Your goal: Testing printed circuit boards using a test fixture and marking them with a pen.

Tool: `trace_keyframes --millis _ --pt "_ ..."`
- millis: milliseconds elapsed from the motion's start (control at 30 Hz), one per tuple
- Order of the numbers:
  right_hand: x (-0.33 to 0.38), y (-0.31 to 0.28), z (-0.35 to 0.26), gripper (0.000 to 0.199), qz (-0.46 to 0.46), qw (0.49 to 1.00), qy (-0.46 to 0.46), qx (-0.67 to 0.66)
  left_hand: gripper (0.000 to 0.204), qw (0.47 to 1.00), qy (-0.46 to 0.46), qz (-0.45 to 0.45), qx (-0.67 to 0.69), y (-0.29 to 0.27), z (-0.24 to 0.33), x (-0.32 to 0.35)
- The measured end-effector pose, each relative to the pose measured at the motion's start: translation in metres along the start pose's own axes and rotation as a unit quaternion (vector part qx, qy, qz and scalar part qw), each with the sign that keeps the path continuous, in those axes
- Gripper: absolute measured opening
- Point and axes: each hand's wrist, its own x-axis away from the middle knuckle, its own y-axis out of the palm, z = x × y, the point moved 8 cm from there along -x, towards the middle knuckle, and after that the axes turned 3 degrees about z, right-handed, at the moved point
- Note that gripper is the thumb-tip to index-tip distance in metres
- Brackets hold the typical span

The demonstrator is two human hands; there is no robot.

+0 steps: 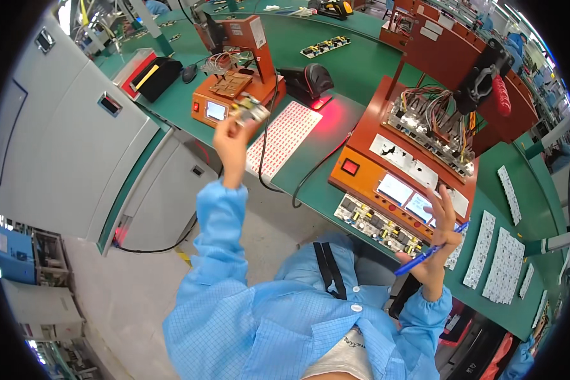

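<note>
The left hand point(230, 136) is raised at the far left and its fingers are closed on a small circuit board point(250, 111), which is held just in front of the orange machine point(237, 69). To the right lies a white sheet of labels point(284, 138) on the green table point(335, 63). The right hand point(440, 237), near the right, grips a blue pen point(427, 252) with some fingers spread, beside a long circuit board point(377, 226)

Single head-worn fisheye view, looking steeply down from above, close over the person's chest, facing the green tabletop point(335, 183), edges bent
</note>
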Motion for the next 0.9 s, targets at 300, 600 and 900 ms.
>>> trace_keyframes --millis 300,600,900 --pt "0.072 -0.033 0.024 0.067 0.114 0.977 0.178 0.024 0.042 0.953 0.116 0.104 -0.259 0.022 -0.071 -0.113" --pt "0.126 -0.065 0.035 0.057 0.21 0.945 0.239 0.07 0.045 0.958 -0.022 0.038 -0.282 0.019 -0.093 -0.136" --pt "0.149 -0.085 0.033 0.035 0.257 0.916 0.28 0.129 0.024 0.912 0.182 -0.071 -0.36 0.042 0.035 -0.119"
